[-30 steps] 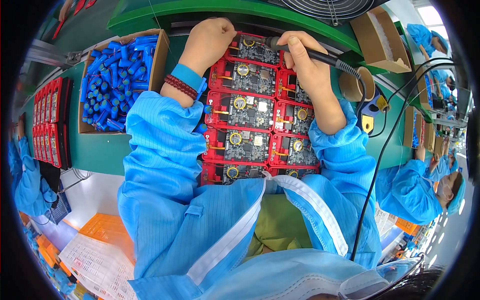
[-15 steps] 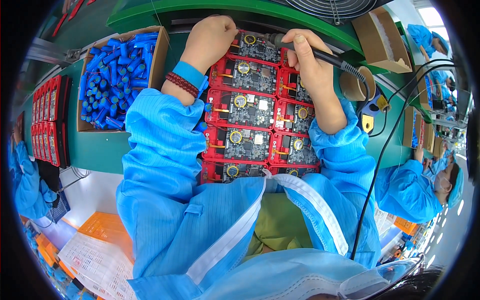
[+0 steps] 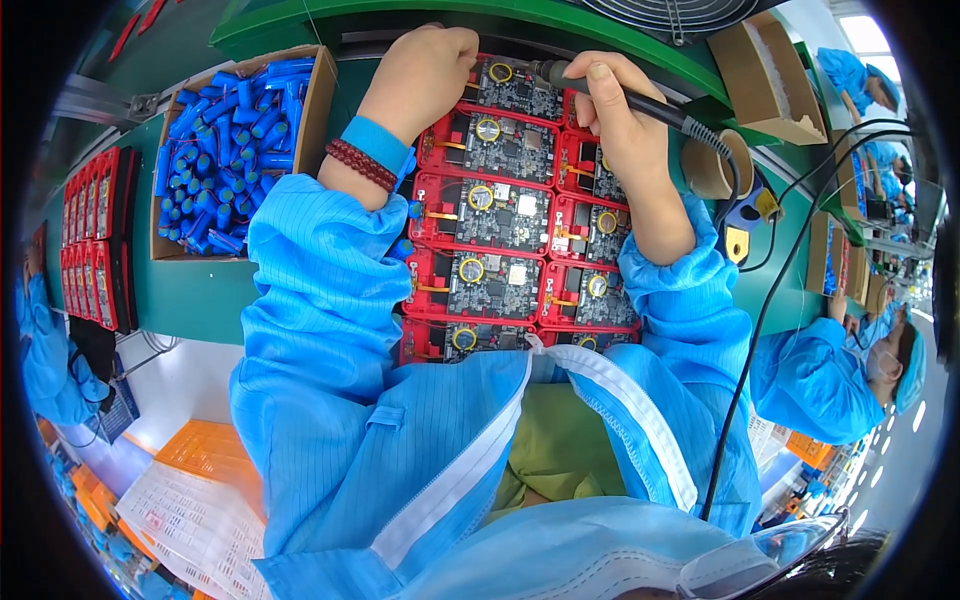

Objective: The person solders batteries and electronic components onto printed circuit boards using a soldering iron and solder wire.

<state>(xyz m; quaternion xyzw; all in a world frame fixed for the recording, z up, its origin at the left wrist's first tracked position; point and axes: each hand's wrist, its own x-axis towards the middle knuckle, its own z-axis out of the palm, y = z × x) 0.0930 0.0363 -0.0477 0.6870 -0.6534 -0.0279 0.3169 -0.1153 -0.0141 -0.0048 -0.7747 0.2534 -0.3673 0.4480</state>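
Observation:
Two columns of circuit boards (image 3: 515, 150) in red plastic frames (image 3: 430, 190) lie before me, each board bearing a yellow-ringed round part. At the far end of the left column, my left hand (image 3: 422, 82) is closed beside the farthest board (image 3: 520, 92). Whatever its fingers pinch is hidden. My right hand (image 3: 628, 120) grips a soldering iron (image 3: 665, 112) with a black handle and cord, its front end pointing left over that same board. The iron's tip is too small to make out. Blue cylindrical cells (image 3: 402, 248) peek out beside my left sleeve.
A cardboard box (image 3: 322, 130) of blue cylindrical cells stands left, with stacked red frames (image 3: 95, 225) beyond it. A brown tape roll (image 3: 706, 168) and a blue-and-yellow soldering stand (image 3: 742, 225) are right. The iron's black cable (image 3: 765, 300) crosses my right side. Co-workers sit on both sides.
Both hands stay at the farthest board with almost no movement. My left hand has shifted very slightly; the soldering iron remains in my right hand.

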